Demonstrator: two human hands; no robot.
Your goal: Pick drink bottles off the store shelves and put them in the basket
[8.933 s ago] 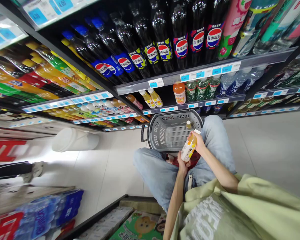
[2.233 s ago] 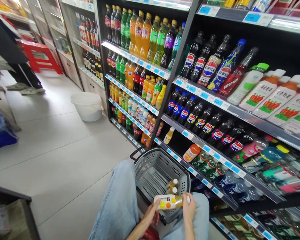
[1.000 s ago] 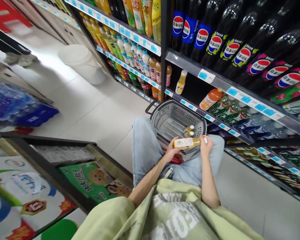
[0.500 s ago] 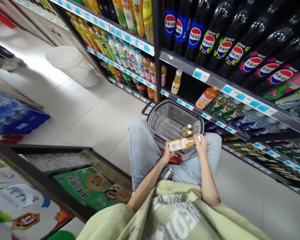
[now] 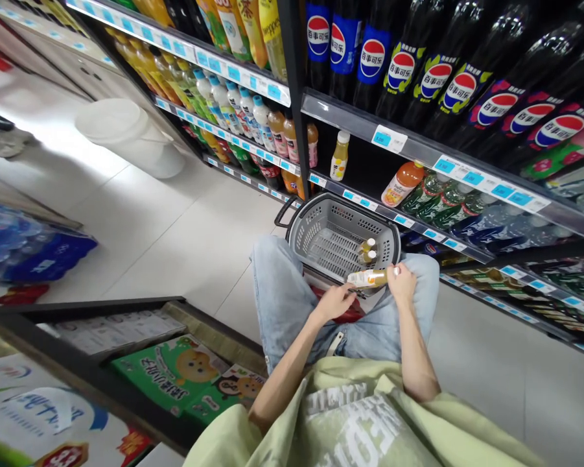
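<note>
A juice bottle [image 5: 368,278] with a white and yellow label lies sideways above the near rim of a grey shopping basket [image 5: 305,228]. Around its capped end, my right hand [image 5: 402,283] is closed. My left hand [image 5: 338,302] is beside the bottle's base with its fingers stretched out; whether they still touch it I cannot tell. Two bottles with white caps [image 5: 368,250] show at the right end inside the basket. One similar yellow juice bottle [image 5: 339,157] stands upright on the shelf behind the basket.
Shelves hold cola bottles [image 5: 373,55], an orange juice bottle [image 5: 402,184] and several other drinks. A white bucket [image 5: 121,133] stands on the floor to the left. Nearer, a display holds green snack boxes [image 5: 170,370]; wrapped water bottles [image 5: 34,243] are at far left.
The bottle has moved right and slightly toward the basket in my right hand. My left hand's fingers have loosened from its base and stretched out. The view has shifted slightly.
</note>
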